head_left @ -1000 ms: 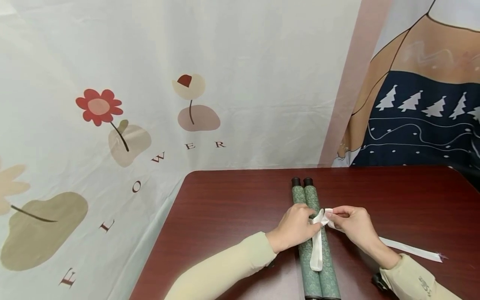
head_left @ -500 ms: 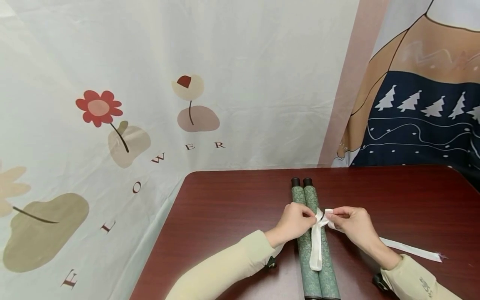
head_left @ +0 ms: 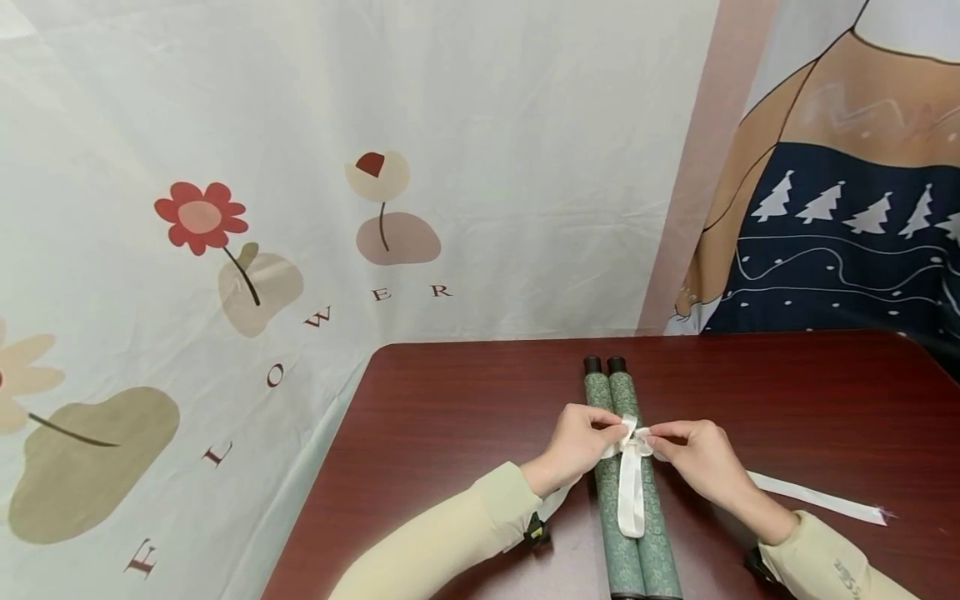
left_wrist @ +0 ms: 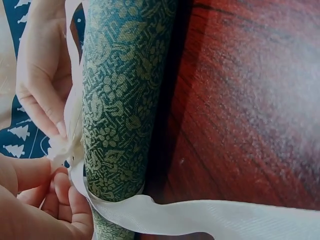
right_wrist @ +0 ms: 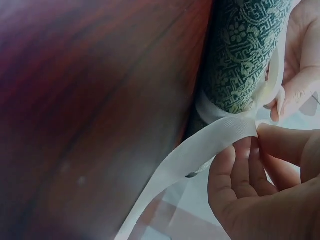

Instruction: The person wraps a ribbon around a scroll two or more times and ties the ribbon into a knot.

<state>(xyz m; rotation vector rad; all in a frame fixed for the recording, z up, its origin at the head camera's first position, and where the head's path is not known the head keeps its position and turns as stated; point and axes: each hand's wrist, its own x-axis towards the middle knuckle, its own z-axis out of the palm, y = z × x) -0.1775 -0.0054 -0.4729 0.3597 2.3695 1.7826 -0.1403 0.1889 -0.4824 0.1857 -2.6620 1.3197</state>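
Note:
Two green brocade scrolls (head_left: 622, 550) with dark end knobs lie side by side on the table. A white ribbon (head_left: 632, 500) passes round them and is knotted on top, with a loop lying down toward the near end. My left hand (head_left: 573, 442) pinches the ribbon at the left of the knot between thumb and index finger. At the knot's right side my right hand (head_left: 701, 462) pinches another part of it. In the left wrist view, the ribbon (left_wrist: 165, 215) also trails away from under the scroll across the table. The knot's inside is hidden by fingers and folds.
The dark red wooden table (head_left: 465, 400) reaches back to a printed cloth backdrop (head_left: 525, 167). One frayed ribbon tail (head_left: 825, 498) lies out to the right, past the right wrist. Dark wrist devices show under both cuffs.
My left hand has gone from lying over the scrolls to pinching the ribbon, then shifted slightly left. My right hand has moved a little left and down; the knot looks closer together.

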